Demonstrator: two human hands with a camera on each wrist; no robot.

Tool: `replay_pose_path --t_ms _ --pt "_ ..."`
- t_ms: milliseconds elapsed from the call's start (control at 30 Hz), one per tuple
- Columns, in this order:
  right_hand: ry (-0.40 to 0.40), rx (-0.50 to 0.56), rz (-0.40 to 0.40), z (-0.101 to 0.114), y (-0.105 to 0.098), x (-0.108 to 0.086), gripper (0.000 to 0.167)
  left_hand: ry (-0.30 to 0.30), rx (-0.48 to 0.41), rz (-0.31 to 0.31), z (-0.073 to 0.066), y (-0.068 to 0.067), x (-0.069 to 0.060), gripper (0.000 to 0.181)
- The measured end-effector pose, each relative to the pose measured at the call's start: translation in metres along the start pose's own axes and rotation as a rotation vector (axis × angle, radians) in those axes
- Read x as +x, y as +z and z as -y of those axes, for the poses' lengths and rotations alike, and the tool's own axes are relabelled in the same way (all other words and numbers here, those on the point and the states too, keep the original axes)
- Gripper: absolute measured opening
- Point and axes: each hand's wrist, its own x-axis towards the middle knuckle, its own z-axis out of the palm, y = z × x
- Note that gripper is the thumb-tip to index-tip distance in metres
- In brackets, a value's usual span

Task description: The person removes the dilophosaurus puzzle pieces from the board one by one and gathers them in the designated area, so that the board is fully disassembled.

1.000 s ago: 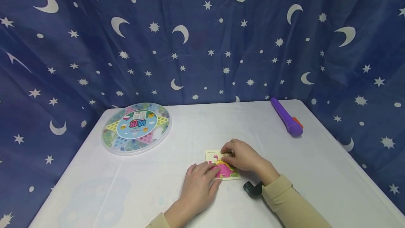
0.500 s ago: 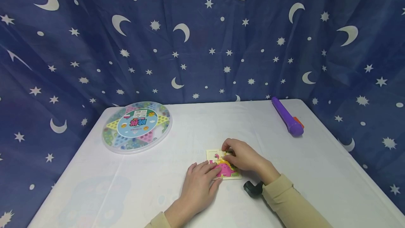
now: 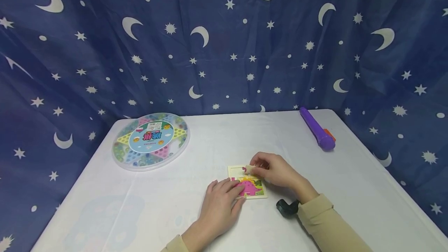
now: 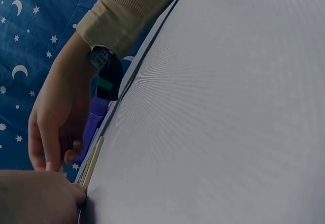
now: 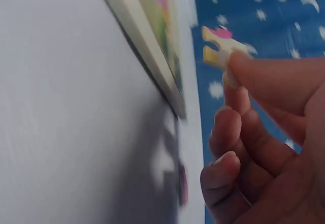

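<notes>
A small square jigsaw puzzle [image 3: 250,190] with a pink dinosaur lies in its pale frame near the table's middle. My left hand [image 3: 219,202] rests with extended fingers on its left side, covering part of the picture. Between thumb and forefinger, my right hand [image 3: 278,171] pinches a puzzle piece [image 5: 231,45], cream with a pink patch and a notched edge. That piece is raised above the puzzle's upper right part, where pale backing shows. In the left wrist view, the puzzle's edge [image 4: 93,160] appears beside the left thumb.
A round Chinese checkers set [image 3: 150,142] lies at the back left of the white table [image 3: 210,139]. At the back right is a purple microphone-shaped toy [image 3: 317,130]. A black wrist device [image 3: 287,207] sits under the right wrist. A starry blue curtain [image 3: 217,49] hangs behind.
My right hand has lifted the puzzle piece off the puzzle's upper part and shifted slightly right, tilting the piece. The left hand stays in place.
</notes>
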Motion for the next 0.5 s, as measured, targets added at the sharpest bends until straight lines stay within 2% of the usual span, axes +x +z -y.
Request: replay_pose_path --t_ms 100,267,500 --pt "0.061 0.053 -0.058 -0.011 -0.013 -0.007 0.009 -0.005 -0.005 0.000 -0.001 0.000 0.000 0.035" --pt "0.158 0.071 -0.108 -0.030 -0.030 -0.017 0.012 -0.017 -0.013 0.009 -0.001 -0.001 -0.001 0.034" --pt "0.222 0.086 -0.181 -0.051 -0.047 -0.026 0.023 -0.014 -0.025 0.004 -0.001 -0.001 0.000 0.035"
